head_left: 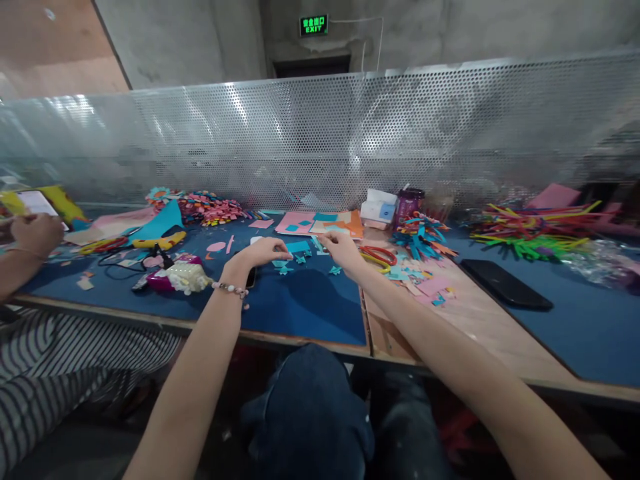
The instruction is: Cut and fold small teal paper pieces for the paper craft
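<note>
My left hand (pixel 264 252) is over the blue table mat, thumb and fingers closed together. Whether anything sits in that pinch cannot be made out. Opposite it, my right hand (pixel 341 249) has curled fingers, closed at the edge of a small teal paper piece (pixel 317 244). Between the hands lies a flat teal paper rectangle (pixel 298 247). Small teal paper cut-outs (pixel 283 267) are scattered just below the fingertips, with another teal cut-out (pixel 335 270) under my right hand. A dark phone (pixel 251 277) is partly hidden behind my left wrist.
Coloured paper sheets (pixel 320 224) lie beyond my hands. Orange-handled scissors (pixel 379 257) and paper scraps (pixel 415 275) are at the right, near a black phone (pixel 505 285). A hot glue gun (pixel 159 240) lies left. Another person's hand (pixel 37 235) holds a phone. Perforated metal screens the back.
</note>
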### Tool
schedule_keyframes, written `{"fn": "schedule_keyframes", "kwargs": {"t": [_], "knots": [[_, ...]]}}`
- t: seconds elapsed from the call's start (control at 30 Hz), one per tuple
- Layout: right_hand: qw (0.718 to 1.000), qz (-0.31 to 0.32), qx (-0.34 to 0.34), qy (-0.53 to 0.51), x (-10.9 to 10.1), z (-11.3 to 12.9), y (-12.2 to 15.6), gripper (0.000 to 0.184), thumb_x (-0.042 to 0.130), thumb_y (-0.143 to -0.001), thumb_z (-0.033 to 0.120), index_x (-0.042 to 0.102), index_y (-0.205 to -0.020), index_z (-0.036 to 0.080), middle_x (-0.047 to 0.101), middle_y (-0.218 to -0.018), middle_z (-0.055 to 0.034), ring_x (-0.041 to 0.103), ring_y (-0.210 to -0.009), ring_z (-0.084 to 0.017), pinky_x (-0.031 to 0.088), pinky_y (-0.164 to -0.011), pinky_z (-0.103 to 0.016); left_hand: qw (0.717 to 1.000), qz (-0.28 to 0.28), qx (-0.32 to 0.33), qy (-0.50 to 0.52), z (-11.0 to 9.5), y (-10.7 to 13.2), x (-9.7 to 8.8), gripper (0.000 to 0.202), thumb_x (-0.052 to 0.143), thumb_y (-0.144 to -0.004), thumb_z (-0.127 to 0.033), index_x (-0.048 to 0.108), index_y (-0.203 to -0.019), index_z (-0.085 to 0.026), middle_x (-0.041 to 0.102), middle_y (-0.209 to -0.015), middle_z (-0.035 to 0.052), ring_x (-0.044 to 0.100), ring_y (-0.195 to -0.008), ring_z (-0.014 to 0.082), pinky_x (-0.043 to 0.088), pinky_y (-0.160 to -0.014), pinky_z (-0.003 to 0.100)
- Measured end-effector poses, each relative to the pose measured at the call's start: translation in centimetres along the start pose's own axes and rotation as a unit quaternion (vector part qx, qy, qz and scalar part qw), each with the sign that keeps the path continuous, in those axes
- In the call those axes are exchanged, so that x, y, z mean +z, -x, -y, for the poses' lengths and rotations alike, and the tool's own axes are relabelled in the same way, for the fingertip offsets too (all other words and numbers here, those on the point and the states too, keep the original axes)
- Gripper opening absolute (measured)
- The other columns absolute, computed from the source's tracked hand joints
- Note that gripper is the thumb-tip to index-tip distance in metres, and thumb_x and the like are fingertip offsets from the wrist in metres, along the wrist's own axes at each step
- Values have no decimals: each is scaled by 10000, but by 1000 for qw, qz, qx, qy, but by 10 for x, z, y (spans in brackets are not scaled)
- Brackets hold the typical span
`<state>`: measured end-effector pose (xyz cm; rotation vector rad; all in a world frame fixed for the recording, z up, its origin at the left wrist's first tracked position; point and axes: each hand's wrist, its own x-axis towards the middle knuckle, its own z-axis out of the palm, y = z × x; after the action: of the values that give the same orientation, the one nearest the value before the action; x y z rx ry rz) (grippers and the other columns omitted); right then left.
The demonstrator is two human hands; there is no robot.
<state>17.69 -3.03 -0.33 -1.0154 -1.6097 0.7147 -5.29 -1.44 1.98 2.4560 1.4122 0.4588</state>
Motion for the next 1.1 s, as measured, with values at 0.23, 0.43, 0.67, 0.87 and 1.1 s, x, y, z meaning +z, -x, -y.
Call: {"fn": "schedule_keyframes", "kwargs": {"t": [0.23, 0.43, 0.67, 0.87, 1.1], "knots": [[974, 35, 78, -210, 7, -3, 2, 300, 677, -679, 427, 574, -708, 147, 527, -566, 30, 494, -528, -83, 429, -527, -214, 998, 60, -31, 9, 19, 7, -8, 447, 608, -640, -575, 718, -892, -224, 701, -935, 40, 611, -883, 200, 422, -758, 253], [976, 33, 118, -180, 5, -2, 5, 214, 651, -743, 340, 572, -713, 144, 578, -580, 9, 553, -532, -89, 423, -461, -185, 996, 86, -31, 12, 20, 7, -6, 431, 662, -616, -481, 698, -944, -203, 692, -975, 51, 607, -903, 197, 427, -779, 252], [981, 129, 134, -50, 5, 1, 12, 270, 603, -785, 381, 590, -683, 131, 657, -703, -51, 561, -509, -74, 341, -388, -153, 997, 65, -39, 12, 21, 3, -1, 327, 646, -613, -401, 669, -847, -175, 690, -880, 59, 611, -811, 183, 433, -708, 255], [991, 52, 118, -24, 19, -6, 18, 236, 473, -853, 352, 582, -794, 151, 636, -673, -20, 541, -475, -73, 345, -403, -167, 999, 32, -34, 9, 24, 1, -2, 274, 598, -639, -379, 652, -809, -170, 684, -873, 64, 614, -809, 183, 435, -711, 262], [995, -40, -9, 87, 33, -2, 35, 301, 392, -866, 409, 582, -804, 184, 584, -613, -11, 523, -499, -124, 395, -509, -236, 999, -13, -3, 53, 11, 25, -36, 332, 522, -759, -439, 601, -938, -171, 676, -895, 75, 627, -814, 172, 455, -745, 290]]}}
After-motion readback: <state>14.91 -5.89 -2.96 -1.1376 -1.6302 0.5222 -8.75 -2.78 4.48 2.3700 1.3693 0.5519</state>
